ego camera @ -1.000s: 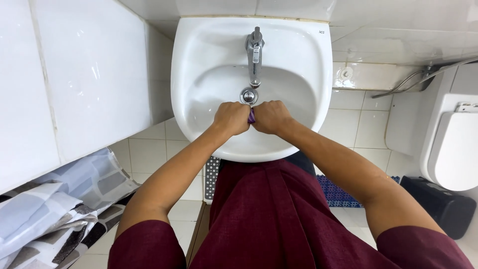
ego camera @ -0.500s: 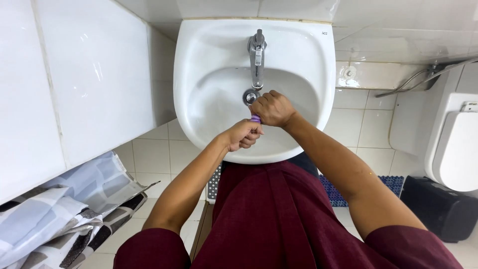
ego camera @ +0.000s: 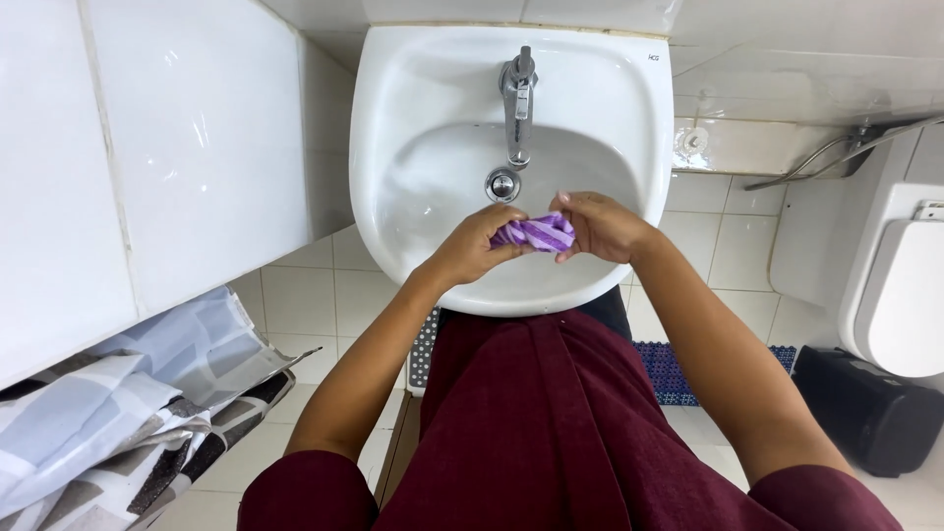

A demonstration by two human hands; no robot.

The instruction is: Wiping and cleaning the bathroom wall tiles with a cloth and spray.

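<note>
Centrally, a small purple striped cloth (ego camera: 534, 233) is gripped between both hands over the front part of the white sink (ego camera: 413, 118) bowl, just inside its near rim. The left hand (ego camera: 474, 246) is closed on the cloth's left end, fingers curled over it and thumb tucked on top; the right hand (ego camera: 602, 226) is clamped on the right end, fingertips (ego camera: 564, 202) bent down onto the fabric. Only the bunched, twisted middle of the cloth is seen between the two fists; its ends are hidden inside the fingers. The cloth is held clear of the basin floor, though how far cannot be told.

Behind the hands, the round metal drain (ego camera: 502, 184) is seen near the bowl's centre, and the chrome tap (ego camera: 517, 103) is mounted at the sink's back edge, spout pointing toward the drain. No water stream can be made out.

A dark red garment (ego camera: 551, 433) is worn by the person and fills the lower middle. White wall tiles (ego camera: 187, 147) are seen to the left of the sink, with a crumpled grey-and-white patterned curtain (ego camera: 118, 413) below them. White floor tiles are seen beneath the sink, with a blue studded mat (ego camera: 678, 374) beside the right leg. A black bin (ego camera: 870, 408) and a white toilet (ego camera: 900, 295) are seen at the right edge.
</note>
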